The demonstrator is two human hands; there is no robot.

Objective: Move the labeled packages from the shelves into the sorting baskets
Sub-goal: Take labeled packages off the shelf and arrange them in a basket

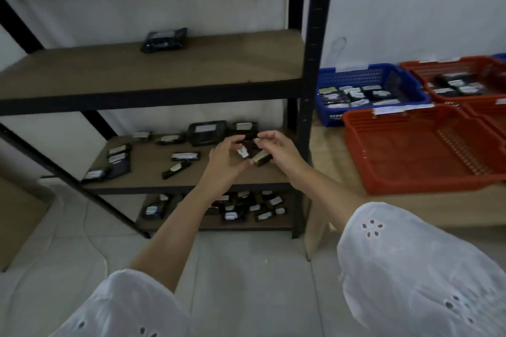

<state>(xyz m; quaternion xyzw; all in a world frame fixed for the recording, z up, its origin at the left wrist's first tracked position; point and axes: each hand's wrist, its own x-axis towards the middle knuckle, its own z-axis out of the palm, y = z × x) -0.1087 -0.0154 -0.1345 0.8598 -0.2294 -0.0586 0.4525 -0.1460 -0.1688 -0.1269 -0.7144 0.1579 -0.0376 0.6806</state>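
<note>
A stockroom: metal shelving [312, 63] with labelled packages [185, 156], plastic sorting baskets [410, 172] alongside.

L hand [226, 152] & R hand [278, 149] fwd, both pinching.

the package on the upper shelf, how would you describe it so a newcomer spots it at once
Start at the black metal shelving unit on the left of the view and find its upper brown board. Toward the back of that board lies a dark shiny package with a pale label. It is the only package there, while the board below holds many.
</note>
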